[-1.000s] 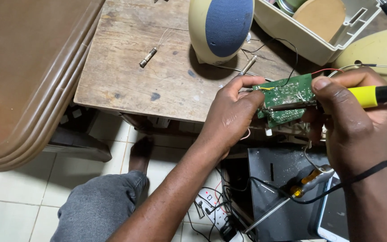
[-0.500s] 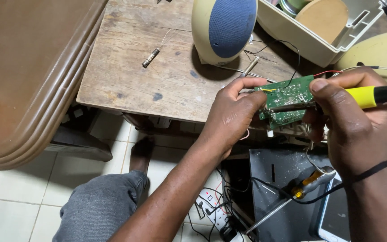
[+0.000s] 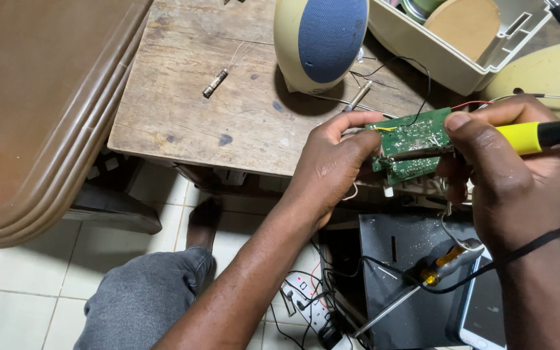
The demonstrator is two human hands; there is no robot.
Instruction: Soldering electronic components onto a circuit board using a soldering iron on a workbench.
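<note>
My left hand (image 3: pixel 332 165) pinches the left edge of a small green circuit board (image 3: pixel 413 146), held over the front edge of a worn wooden table (image 3: pixel 189 116). My right hand (image 3: pixel 510 175) grips a tool with a yellow and black handle (image 3: pixel 542 135), its tip end hidden at the board. Thin red and black wires (image 3: pixel 481 104) run from the board toward the table's back. A black cord crosses my right wrist.
An egg-shaped cream speaker with blue grille (image 3: pixel 322 40) stands behind the board. A cream plastic tray (image 3: pixel 461 39) sits at the back right. A small metal cylinder (image 3: pixel 215 83) lies on the table. Below are a black box, a screwdriver (image 3: pixel 422 285), a power strip (image 3: pixel 306 301) and a brown table at left.
The view has shifted very slightly; both hands keep the same hold on the board and the tool.
</note>
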